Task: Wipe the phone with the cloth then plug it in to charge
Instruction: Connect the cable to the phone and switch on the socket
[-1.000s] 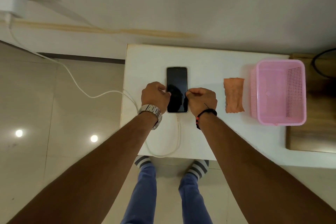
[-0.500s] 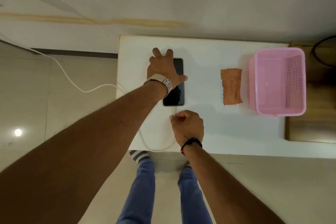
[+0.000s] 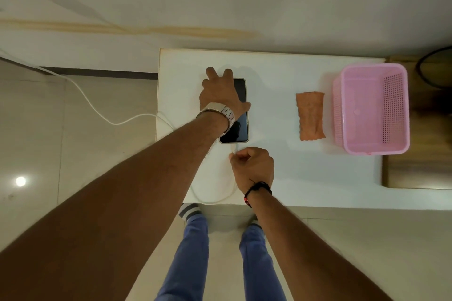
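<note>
A black phone [image 3: 239, 129] lies face up on the white table [image 3: 281, 173]. My left hand [image 3: 220, 93] rests flat on its upper part, fingers spread past the top edge. Just below the phone's bottom edge my right hand [image 3: 252, 166] pinches the white charging cable [image 3: 97, 110] near its plug end; the plug sits at the phone's port. The cable loops over the table's front edge and runs left across the floor. An orange cloth [image 3: 310, 116] lies folded to the right of the phone, untouched.
A pink plastic basket [image 3: 401, 144] stands at the table's right end, beside the cloth. A wooden surface [image 3: 415, 173] adjoins the table on the right. The wall runs along the table's far edge. My legs stand at the front edge.
My left hand moved from the phone's side onto its top half. My right hand dropped below the phone and took hold of the cable end. Little differs over the last half second.
</note>
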